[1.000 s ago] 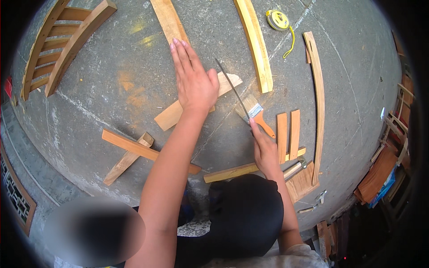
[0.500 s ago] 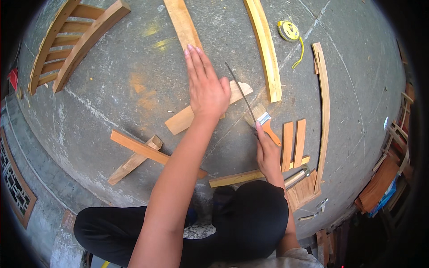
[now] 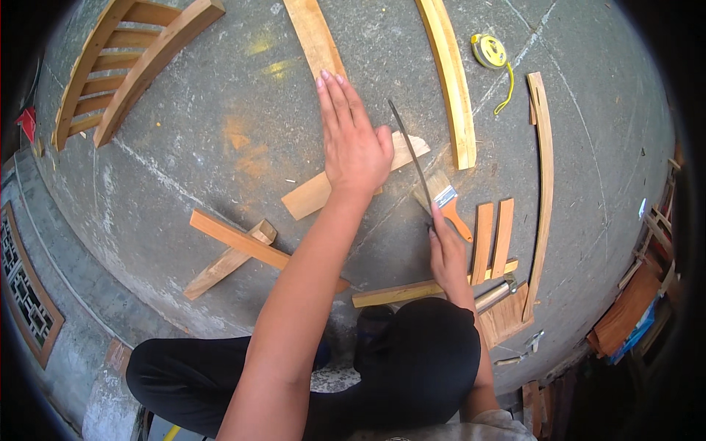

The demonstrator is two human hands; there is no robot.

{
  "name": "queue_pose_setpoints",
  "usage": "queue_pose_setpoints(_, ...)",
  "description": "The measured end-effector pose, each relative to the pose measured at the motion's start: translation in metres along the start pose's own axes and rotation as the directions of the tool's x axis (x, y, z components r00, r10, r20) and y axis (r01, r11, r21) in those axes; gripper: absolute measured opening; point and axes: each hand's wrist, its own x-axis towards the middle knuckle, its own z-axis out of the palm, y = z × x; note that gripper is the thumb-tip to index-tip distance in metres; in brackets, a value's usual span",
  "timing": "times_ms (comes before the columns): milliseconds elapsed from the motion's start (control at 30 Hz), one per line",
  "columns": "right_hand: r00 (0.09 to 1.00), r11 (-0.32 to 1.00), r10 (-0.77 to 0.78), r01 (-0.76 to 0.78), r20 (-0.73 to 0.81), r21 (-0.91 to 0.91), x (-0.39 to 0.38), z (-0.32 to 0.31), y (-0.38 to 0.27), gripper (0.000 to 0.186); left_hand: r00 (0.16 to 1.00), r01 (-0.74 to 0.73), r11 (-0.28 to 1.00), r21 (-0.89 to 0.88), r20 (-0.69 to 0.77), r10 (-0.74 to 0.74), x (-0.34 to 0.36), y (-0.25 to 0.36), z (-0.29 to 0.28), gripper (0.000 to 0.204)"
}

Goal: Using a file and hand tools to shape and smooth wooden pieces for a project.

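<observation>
My left hand [image 3: 356, 151] lies palm down with fingers stretched along a long light-brown board [image 3: 315, 37]. Its thumb sticks out to the right. Beneath that hand, a shorter plank [image 3: 307, 197] with a ragged right end crosses at a slant; the hand hides where the two meet. My right hand [image 3: 448, 253] is closed on a long, thin dark tool [image 3: 409, 151], seen almost edge-on; whether it is a saw or a file I cannot tell. Its grip is hidden. A flat paintbrush [image 3: 444, 195] with an orange handle lies beside the right fingers.
A slatted wooden frame [image 3: 118, 73] stands far left. Two crossed sticks [image 3: 220, 235] lie nearer. On the right are a yellow beam [image 3: 450, 81], tape measure [image 3: 489, 51], curved rail [image 3: 544, 184], two short slats [image 3: 482, 242] and a hammer [image 3: 494, 294]. Orange dust [image 3: 243, 147] marks the concrete.
The whole scene sits slightly farther right in the picture. Both hands, the board and the dark tool look nearly unchanged relative to one another.
</observation>
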Motion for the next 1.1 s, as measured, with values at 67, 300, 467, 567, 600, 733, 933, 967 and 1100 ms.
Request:
queue_pose_setpoints(67,0.993,0.994,-0.105,0.103,-0.06,-0.048,0.018,-0.007,0.0,0.062,0.999,-0.023,1.0,-0.004,-0.027,0.023,0.003,0.006,0.001,0.088)
queue_pose_setpoints(300,0.973,0.974,0.183,-0.16,-0.142,0.157,0.064,0.007,-0.044,0.054,0.999,-0.034,0.999,-0.009,-0.038,0.034,0.0,-0.001,0.005,0.088)
queue_pose_setpoints(467,0.954,0.923,0.266,-0.211,-0.139,0.322,0.063,0.014,-0.04,0.024,0.997,-0.05,0.998,-0.023,-0.062,0.048,0.001,0.002,0.005,0.085)
queue_pose_setpoints(567,0.949,0.884,0.261,-0.16,-0.179,0.44,0.06,0.018,-0.027,0.029,0.997,-0.047,0.999,-0.025,-0.056,0.045,0.002,0.003,0.004,0.085)
queue_pose_setpoints(600,0.949,0.884,0.262,-0.163,-0.177,0.438,0.058,0.02,-0.026,0.029,0.998,-0.044,0.999,-0.027,-0.055,0.043,0.002,0.002,0.004,0.085)
queue_pose_setpoints(733,0.926,0.774,0.363,-0.234,-0.109,0.589,0.053,0.021,-0.025,0.033,0.997,-0.051,0.998,-0.045,-0.058,0.049,0.002,0.001,0.004,0.086)
queue_pose_setpoints(933,0.941,0.876,0.302,-0.211,-0.151,0.434,0.043,0.028,-0.012,0.025,0.997,-0.054,0.997,-0.049,-0.064,0.051,0.001,0.002,0.006,0.085)
queue_pose_setpoints(967,0.947,0.914,0.239,-0.144,-0.216,0.38,0.042,0.03,-0.013,0.024,0.997,-0.054,0.997,-0.051,-0.066,0.051,0.001,0.002,0.006,0.085)
queue_pose_setpoints(1100,0.94,0.883,0.261,-0.142,-0.218,0.447,0.048,0.033,-0.017,0.026,0.996,-0.056,0.997,-0.047,-0.072,0.053,0.001,0.001,0.006,0.085)
